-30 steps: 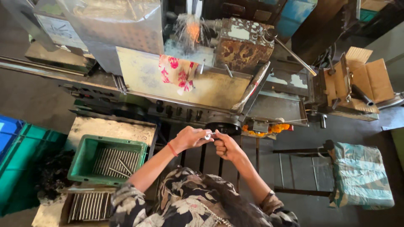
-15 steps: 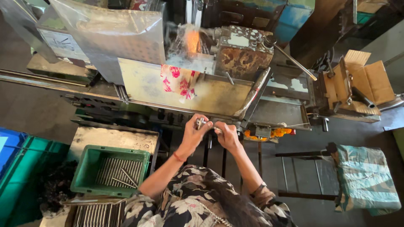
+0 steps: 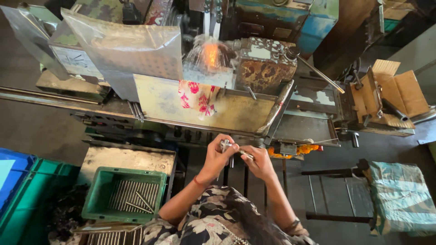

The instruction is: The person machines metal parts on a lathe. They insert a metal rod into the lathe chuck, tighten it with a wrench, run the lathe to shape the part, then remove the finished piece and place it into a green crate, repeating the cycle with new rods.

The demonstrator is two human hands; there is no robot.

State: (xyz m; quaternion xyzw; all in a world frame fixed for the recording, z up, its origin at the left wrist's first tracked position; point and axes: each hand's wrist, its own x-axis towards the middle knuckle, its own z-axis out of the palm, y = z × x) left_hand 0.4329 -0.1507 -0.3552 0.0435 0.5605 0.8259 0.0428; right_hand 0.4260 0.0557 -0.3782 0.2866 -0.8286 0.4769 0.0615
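My left hand (image 3: 217,155) and my right hand (image 3: 258,161) are raised together at the front edge of a worn metal machine tray (image 3: 236,113). Between their fingertips they pinch a small shiny metal part (image 3: 226,146) with a thin rod (image 3: 245,155) sticking out toward the right hand. Behind the tray, sparks or spray glow orange at the machine's working head (image 3: 210,54). A red-and-white flowered cloth (image 3: 198,98) hangs over the tray's back wall.
A green crate (image 3: 97,199) with several thin metal rods sits at lower left, beside blue (image 3: 13,172) and green bins. A clear plastic sheet (image 3: 122,45) covers the machine's left. Cardboard pieces (image 3: 399,93) lie right, above a wrapped bundle (image 3: 402,197) on a metal frame.
Both hands rose from below the machine's front edge up to the tray's rim, still together on the small metal part. The view shifted downward.
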